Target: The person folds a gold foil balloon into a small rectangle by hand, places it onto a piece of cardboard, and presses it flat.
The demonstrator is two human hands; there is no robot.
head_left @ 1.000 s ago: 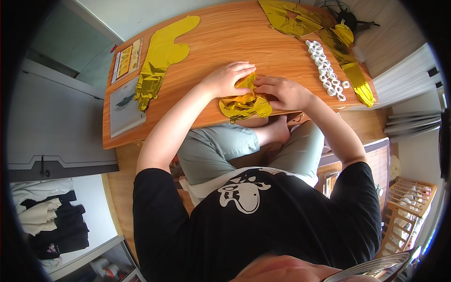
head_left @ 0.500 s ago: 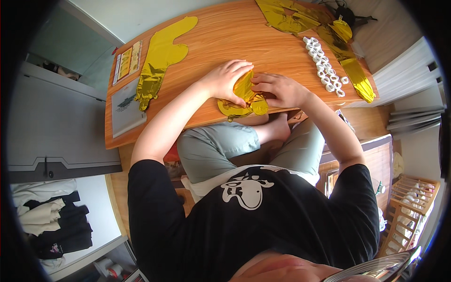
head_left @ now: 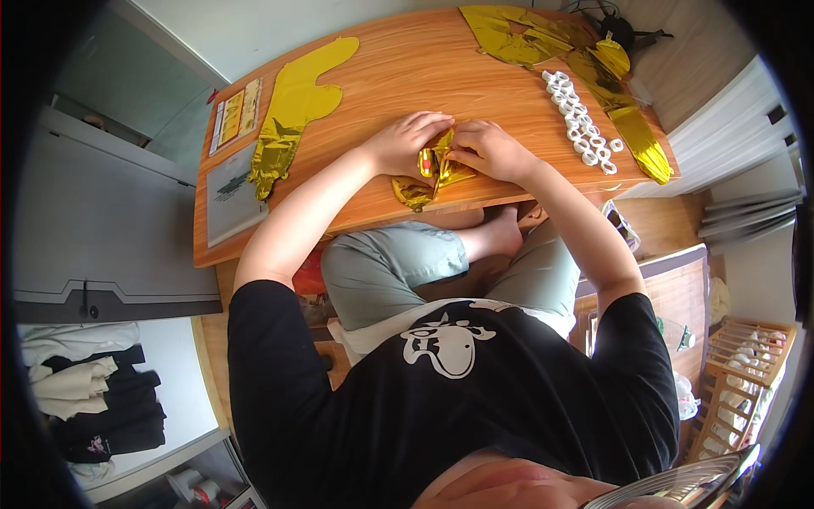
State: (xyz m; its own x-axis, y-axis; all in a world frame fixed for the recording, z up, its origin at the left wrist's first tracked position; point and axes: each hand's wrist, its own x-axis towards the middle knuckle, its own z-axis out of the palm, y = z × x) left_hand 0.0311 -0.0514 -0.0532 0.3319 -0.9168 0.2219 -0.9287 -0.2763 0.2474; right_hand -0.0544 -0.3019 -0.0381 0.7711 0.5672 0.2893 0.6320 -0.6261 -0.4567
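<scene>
A crumpled, partly folded gold foil balloon lies near the front edge of the wooden table, between my two hands. My left hand holds its left side, fingers bent over the foil; the thumb is mostly hidden. From the right, my right hand pinches the foil with its fingertips close to those of the left. One shiny fold stands up between the hands, and a flat rounded part spreads toward the table edge.
Another flat gold foil balloon stretches along the left of the wooden table, beside a printed card and a clear plastic sleeve. Several small white rings stand in rows at right. More gold foil lies along the far right edge.
My right hand has shifted slightly left and up, from lying over the foil to pinching it. The foil between the hands is now lifted and more folded.
</scene>
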